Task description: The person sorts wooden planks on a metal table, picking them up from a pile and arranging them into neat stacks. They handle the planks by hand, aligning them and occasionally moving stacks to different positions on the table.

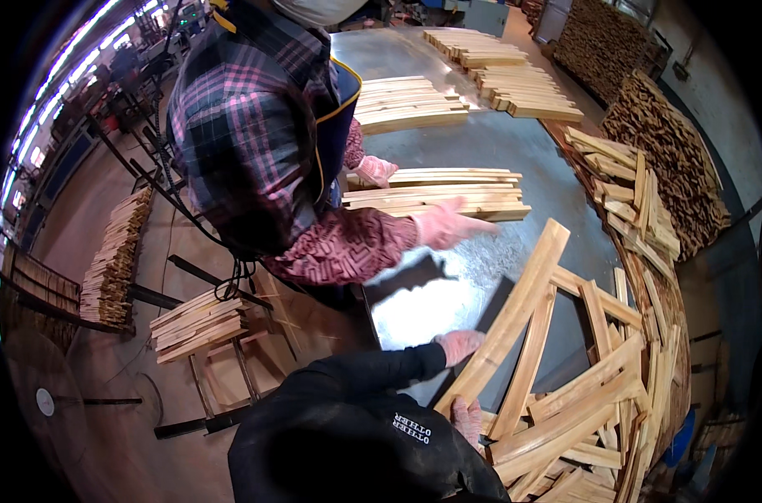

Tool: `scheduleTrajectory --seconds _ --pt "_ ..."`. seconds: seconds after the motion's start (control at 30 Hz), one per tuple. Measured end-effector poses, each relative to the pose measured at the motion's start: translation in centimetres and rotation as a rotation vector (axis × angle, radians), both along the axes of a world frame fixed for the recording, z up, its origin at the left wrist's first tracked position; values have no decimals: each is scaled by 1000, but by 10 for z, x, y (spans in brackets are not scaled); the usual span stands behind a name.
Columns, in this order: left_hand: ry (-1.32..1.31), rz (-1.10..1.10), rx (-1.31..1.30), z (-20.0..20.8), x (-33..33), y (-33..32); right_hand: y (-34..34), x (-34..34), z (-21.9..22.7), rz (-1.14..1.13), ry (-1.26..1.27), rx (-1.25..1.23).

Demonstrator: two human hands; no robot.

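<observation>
A long, pale wooden board [519, 306] slants up and away in front of me, raised above the metal tabletop. My right hand [466, 419], in a pinkish glove, is closed on its near end. Farther along, my left hand [460, 345], gloved too, meets the board's left side and holds it; its fingertips are partly hidden by the wood. Just right of the held board, another narrow board [525, 360] leans among loose pieces. A jumbled heap of boards [578, 402] lies beside my right hand.
Across the table [557, 180], a co-worker in a plaid shirt [247, 126] reaches gloved hands over a row of boards [448, 201]. More rows [410, 105] lie farther back. Loose boards line the right edge. A stand [201, 323] with stacked boards stands at left.
</observation>
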State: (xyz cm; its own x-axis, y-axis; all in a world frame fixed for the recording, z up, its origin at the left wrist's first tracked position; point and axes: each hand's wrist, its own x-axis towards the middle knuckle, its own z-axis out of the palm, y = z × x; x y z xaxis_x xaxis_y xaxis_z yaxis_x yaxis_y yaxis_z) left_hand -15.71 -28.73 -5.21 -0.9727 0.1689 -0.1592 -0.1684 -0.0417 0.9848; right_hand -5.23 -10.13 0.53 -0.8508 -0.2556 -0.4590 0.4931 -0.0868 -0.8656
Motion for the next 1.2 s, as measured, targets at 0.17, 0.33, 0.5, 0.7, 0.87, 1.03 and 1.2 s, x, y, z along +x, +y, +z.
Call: scheduleTrajectory --seconds 0.17,0.33,0.5,0.7,0.87,1.03,1.2 --pt "162 -91 -473 0 55 1 6 -16 29 95 86 410" --pt "-47 -176 -355 -9 54 -1 8 -27 -5 31 96 153" --pt "-373 -207 -98 7 43 -4 -2 -25 13 21 45 97" --pt "-417 -242 -1 13 40 -10 -3 -13 5 -40 78 121" --pt "-612 -135 98 18 35 -7 1 0 16 -148 106 312" --pt "-600 -222 137 6 27 -10 8 22 21 -327 147 193" --pt "-335 -220 259 37 -9 16 11 58 35 -245 264 361"
